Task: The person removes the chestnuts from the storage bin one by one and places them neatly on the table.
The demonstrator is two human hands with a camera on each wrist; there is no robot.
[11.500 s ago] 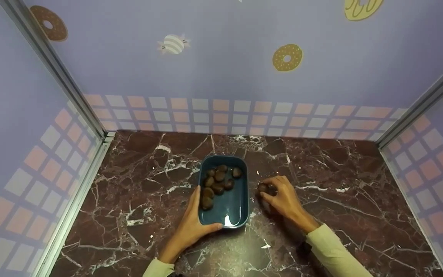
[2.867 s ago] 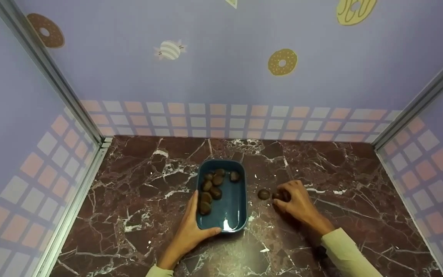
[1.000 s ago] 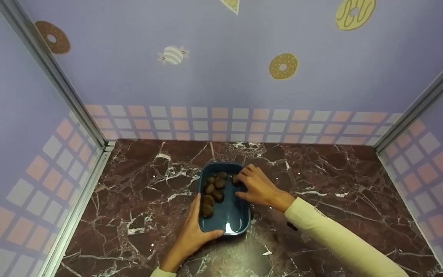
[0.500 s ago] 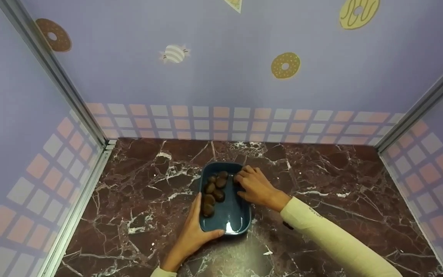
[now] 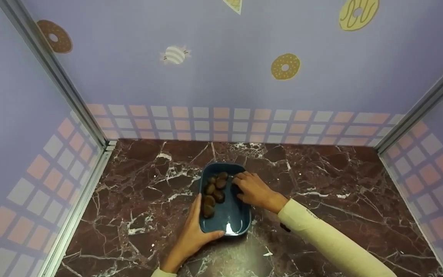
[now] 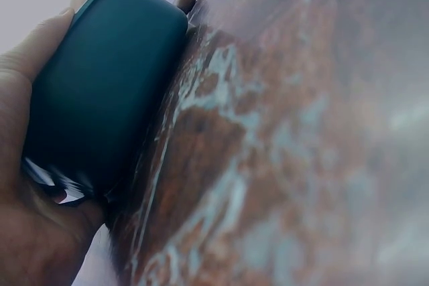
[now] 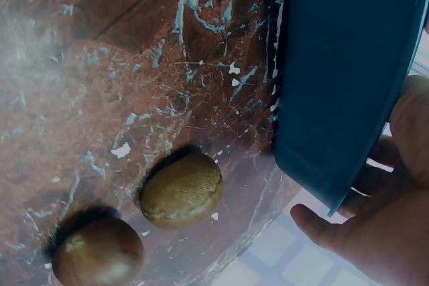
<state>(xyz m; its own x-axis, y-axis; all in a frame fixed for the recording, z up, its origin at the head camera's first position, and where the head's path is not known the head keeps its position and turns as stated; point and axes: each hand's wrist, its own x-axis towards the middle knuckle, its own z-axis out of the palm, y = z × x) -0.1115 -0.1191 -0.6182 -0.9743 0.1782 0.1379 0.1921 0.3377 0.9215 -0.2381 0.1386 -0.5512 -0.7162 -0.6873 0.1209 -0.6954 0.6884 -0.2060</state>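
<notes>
A blue rectangular dish (image 5: 225, 213) stands on the marble-patterned surface with several brown chestnuts (image 5: 220, 182) gathered along its left side. My left hand (image 5: 194, 231) grips the dish's near left corner, thumb on the near rim and fingers along the left wall. Over the right rim reaches my right hand (image 5: 255, 190), its curled fingertips down inside the dish around a dark chestnut that they mostly hide. On the surface to the right of the dish, one chestnut (image 7: 182, 192) and another chestnut (image 7: 98, 254) lie side by side; the right hand and forearm cover them in the head view.
Purple walls (image 5: 221, 77) with a checked lower band close off the back and both sides. Small pale flecks dot the marble surface (image 5: 321, 169). A metal corner post (image 5: 64, 88) rises at the left.
My right hand has moved left from the surface into the dish and shifted slightly nearer in the last moment. Fewer chestnuts lie in the dish than earlier. The left hand keeps its grip.
</notes>
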